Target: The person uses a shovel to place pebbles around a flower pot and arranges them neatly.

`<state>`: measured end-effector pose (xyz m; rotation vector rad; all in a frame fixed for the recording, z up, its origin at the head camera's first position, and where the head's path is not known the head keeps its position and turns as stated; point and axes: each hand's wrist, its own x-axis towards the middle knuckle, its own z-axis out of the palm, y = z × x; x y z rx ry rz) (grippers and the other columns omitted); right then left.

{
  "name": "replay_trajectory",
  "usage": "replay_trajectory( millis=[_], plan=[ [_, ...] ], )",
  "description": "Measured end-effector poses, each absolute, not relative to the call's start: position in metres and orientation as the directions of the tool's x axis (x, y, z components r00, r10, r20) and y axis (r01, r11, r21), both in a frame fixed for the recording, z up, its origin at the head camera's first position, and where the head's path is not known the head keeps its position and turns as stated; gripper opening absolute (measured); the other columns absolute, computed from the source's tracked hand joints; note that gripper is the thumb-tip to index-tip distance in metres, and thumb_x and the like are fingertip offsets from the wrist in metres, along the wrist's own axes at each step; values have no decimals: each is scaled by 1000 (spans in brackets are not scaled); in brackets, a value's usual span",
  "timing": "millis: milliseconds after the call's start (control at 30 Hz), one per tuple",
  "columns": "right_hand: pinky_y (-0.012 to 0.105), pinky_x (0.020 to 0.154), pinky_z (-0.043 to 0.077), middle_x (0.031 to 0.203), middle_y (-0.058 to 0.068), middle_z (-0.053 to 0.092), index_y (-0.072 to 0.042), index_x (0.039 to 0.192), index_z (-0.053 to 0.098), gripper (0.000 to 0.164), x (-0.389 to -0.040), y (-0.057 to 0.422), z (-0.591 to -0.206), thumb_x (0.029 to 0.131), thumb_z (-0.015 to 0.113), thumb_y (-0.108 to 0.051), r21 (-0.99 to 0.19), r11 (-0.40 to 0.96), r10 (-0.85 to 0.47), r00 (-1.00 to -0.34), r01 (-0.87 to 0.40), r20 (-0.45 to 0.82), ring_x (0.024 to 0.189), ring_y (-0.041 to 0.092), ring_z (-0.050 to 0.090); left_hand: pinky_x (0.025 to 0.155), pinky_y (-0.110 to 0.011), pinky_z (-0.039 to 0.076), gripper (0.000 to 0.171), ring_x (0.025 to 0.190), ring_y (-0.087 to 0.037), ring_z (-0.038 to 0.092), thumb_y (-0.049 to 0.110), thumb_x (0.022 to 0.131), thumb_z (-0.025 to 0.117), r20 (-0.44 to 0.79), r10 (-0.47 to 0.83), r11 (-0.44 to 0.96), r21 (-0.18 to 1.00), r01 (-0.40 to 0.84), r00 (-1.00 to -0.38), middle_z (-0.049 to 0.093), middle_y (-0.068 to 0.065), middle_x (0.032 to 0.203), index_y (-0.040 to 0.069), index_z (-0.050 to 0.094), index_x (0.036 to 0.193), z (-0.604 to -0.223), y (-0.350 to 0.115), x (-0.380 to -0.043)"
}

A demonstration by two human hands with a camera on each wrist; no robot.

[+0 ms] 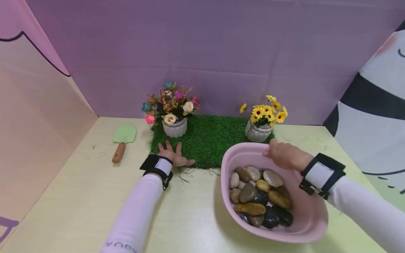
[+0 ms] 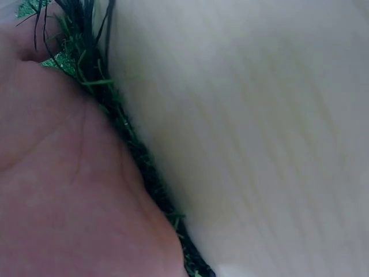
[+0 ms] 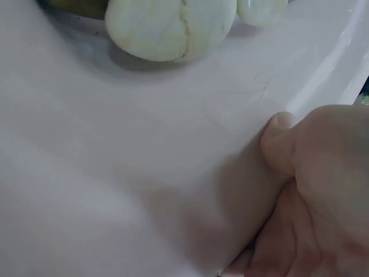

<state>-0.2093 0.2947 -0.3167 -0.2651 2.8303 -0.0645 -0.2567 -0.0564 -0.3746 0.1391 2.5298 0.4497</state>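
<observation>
My left hand [image 1: 173, 155] rests on the near left part of the green artificial grass mat [image 1: 210, 137], fingers spread. In the left wrist view its palm [image 2: 75, 167] lies along the mat's edge. With my right hand [image 1: 286, 153] I grip the far right rim of a pink basin [image 1: 303, 211]; the right wrist view shows the thumb [image 3: 279, 144] on the inside wall. The basin is tilted, its far side overlapping the mat's near right corner. Smooth pebbles [image 1: 248, 193] in brown, white and black lie gathered at its left side.
A pot of mixed flowers [image 1: 175, 128] stands on the mat's left end, a pot of yellow flowers [image 1: 257, 131] on its right end. A trowel [image 1: 119, 151] with a green blade lies at left on the pale table [image 1: 85, 196]. Behind hangs a purple cloth [image 1: 202, 45].
</observation>
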Motion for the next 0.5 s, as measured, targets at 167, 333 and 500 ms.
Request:
replay_trajectory(
  millis=[167,333,500],
  plan=[
    [30,51,39,71,11,45,7,96,44,36,-210,287,-315,106,37,-27,0,976,-210,-942,-218,-261,58,23,51,113,-74,-8,87,145,-59,-9,67,93,40,-509,199,936,352,8,-837,2,-34,160,12,22,157,-373,-57,-256],
    [27,47,40,71,11,44,12,101,45,41,-212,274,-311,107,36,-28,72,979,-160,-937,-191,-312,54,21,52,113,-74,-8,87,145,-58,-12,65,93,42,-501,198,924,381,-10,-842,-2,-34,160,11,19,158,-372,-58,-254],
    [28,48,43,75,12,44,12,105,46,44,-215,266,-308,107,33,-31,100,985,-94,-929,-138,-358,56,22,53,113,-75,-5,89,145,-58,-12,65,93,43,-500,202,930,367,5,-842,-4,-34,160,11,16,159,-373,-57,-255]
  ],
)
